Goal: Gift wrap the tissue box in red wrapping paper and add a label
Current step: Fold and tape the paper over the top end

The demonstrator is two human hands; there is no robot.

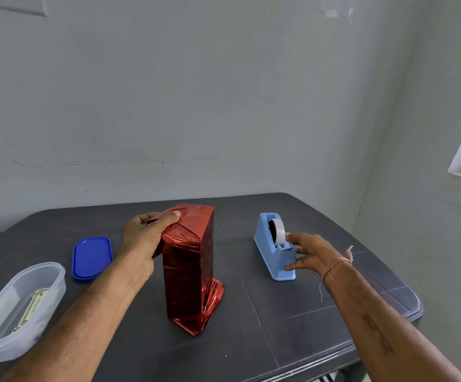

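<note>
— The hands?
— The left hand (141, 244) grips the top of the red-wrapped tissue box (188, 271), thumb pressing a fold; the right hand (309, 252), fingers spread, touches the tape dispenser (270, 244).
— The box?
— Upright mid-table (306, 326); blue lid (91, 257) and clear container (17, 307) to its left.

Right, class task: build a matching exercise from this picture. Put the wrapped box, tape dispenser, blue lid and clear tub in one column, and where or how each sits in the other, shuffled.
Things
1. wrapped box
2. tape dispenser
3. blue lid
4. clear tub

States
A. has a card lying inside
B. lies flat, to the left of the box
C. stands on end, left hand gripping its top
D. right hand touches it

Pairs: 1-C, 2-D, 3-B, 4-A
</note>
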